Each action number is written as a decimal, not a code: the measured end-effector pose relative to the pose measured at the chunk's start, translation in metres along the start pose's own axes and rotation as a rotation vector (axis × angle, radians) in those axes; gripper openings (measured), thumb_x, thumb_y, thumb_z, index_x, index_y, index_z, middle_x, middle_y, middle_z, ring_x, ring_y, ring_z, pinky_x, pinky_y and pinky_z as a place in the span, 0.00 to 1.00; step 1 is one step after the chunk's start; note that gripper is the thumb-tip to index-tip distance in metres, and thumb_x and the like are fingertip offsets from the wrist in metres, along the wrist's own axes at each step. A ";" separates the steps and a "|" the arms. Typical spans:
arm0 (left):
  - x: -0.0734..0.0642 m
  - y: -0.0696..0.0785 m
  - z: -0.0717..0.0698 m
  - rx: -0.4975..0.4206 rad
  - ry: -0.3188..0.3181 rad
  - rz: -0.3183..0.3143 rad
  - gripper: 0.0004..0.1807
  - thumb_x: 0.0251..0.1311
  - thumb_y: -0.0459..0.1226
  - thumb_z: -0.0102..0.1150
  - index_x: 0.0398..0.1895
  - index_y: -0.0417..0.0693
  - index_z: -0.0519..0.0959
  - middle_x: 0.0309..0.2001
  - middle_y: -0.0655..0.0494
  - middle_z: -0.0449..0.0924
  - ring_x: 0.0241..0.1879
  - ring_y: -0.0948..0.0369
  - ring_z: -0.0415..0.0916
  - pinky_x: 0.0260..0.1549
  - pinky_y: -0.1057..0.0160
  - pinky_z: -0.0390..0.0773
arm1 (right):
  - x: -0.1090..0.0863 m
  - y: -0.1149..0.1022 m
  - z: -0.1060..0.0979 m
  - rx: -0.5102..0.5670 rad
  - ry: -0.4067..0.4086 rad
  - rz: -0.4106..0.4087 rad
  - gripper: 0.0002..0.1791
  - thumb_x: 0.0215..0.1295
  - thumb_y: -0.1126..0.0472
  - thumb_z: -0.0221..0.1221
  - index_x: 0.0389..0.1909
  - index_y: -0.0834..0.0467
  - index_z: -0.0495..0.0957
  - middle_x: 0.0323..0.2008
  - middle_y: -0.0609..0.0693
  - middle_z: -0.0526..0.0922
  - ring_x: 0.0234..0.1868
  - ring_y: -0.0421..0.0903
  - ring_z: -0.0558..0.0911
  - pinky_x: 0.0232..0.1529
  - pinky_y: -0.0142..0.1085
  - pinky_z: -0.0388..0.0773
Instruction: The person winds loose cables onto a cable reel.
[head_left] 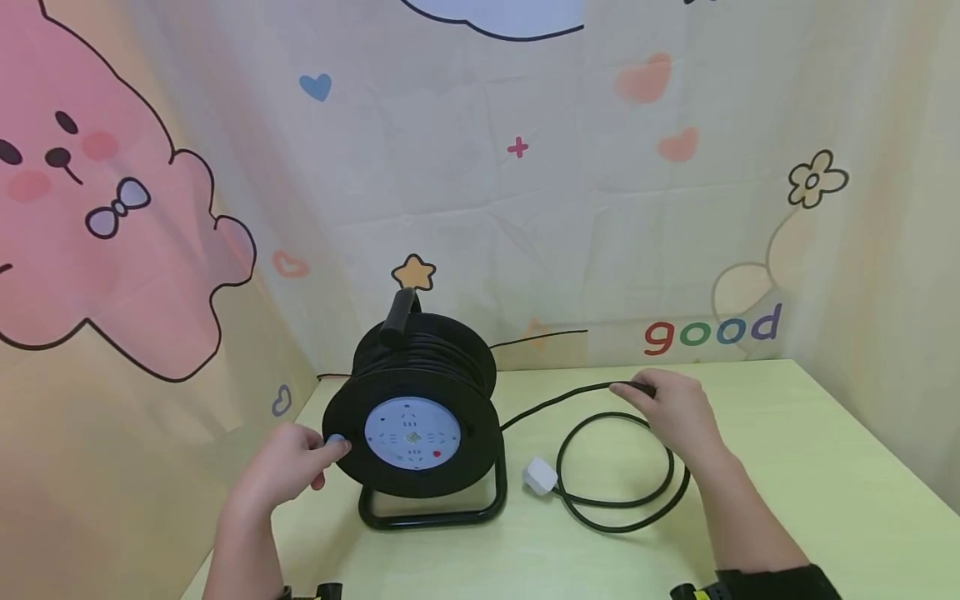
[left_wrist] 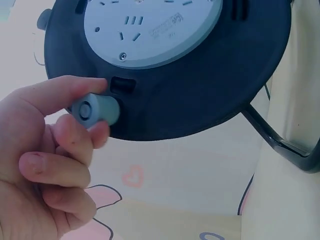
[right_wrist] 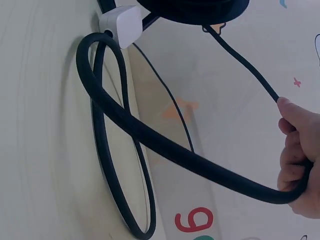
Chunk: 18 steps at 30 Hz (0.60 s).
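A black cable reel [head_left: 468, 467] stands on its tube frame, with a round pale socket panel [head_left: 412, 417] on its front and black cable [head_left: 420, 354] wound on the drum. At the reel's left rim, my left hand [head_left: 281, 467] pinches a small grey crank knob [left_wrist: 107, 107] between thumb and index finger, as the left wrist view shows. To the right, my right hand [head_left: 682, 417] grips the cable running out of the reel, a little above the table. From that hand the loose cable [right_wrist: 165, 145] drops into loops, ending in a white plug [head_left: 540, 477].
The light green-yellow table [head_left: 810, 483] carries the reel, loops and plug. Behind it hangs a printed curtain [head_left: 570, 250], close to the reel. A carry handle [head_left: 397, 317] sticks up at the reel's top. Black wristbands [head_left: 772, 582] show at the lower edge.
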<state>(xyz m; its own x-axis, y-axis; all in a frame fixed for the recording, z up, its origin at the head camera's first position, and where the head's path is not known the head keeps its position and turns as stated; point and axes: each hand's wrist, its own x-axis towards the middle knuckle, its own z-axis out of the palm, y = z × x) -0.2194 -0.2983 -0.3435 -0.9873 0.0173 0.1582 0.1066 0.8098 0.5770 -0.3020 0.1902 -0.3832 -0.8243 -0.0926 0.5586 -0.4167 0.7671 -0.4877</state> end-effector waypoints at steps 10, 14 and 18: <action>0.003 0.007 -0.001 -0.073 0.105 -0.048 0.27 0.59 0.50 0.60 0.08 0.45 0.69 0.10 0.53 0.74 0.08 0.61 0.57 0.12 0.64 0.58 | 0.005 -0.012 0.017 0.215 -0.063 0.035 0.11 0.63 0.49 0.62 0.26 0.51 0.80 0.19 0.48 0.74 0.22 0.47 0.69 0.22 0.39 0.67; 0.004 0.013 -0.001 -0.086 0.150 -0.051 0.28 0.59 0.51 0.60 0.08 0.44 0.70 0.10 0.53 0.73 0.09 0.60 0.57 0.11 0.64 0.57 | 0.005 -0.019 0.021 0.259 -0.086 0.027 0.09 0.64 0.52 0.62 0.27 0.50 0.81 0.20 0.48 0.75 0.23 0.46 0.70 0.22 0.40 0.68; 0.003 0.024 -0.001 -0.088 0.198 -0.054 0.27 0.59 0.51 0.59 0.08 0.44 0.72 0.09 0.53 0.71 0.10 0.59 0.57 0.11 0.64 0.55 | 0.006 -0.025 0.026 0.286 -0.106 0.020 0.08 0.64 0.53 0.62 0.27 0.50 0.82 0.20 0.46 0.75 0.23 0.46 0.70 0.23 0.40 0.69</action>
<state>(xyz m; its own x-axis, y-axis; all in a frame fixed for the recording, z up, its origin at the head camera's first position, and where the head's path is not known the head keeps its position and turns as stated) -0.2196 -0.2796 -0.3286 -0.9503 -0.1473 0.2742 0.0726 0.7519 0.6553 -0.3059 0.1540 -0.3850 -0.8627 -0.1564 0.4809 -0.4783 0.5614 -0.6754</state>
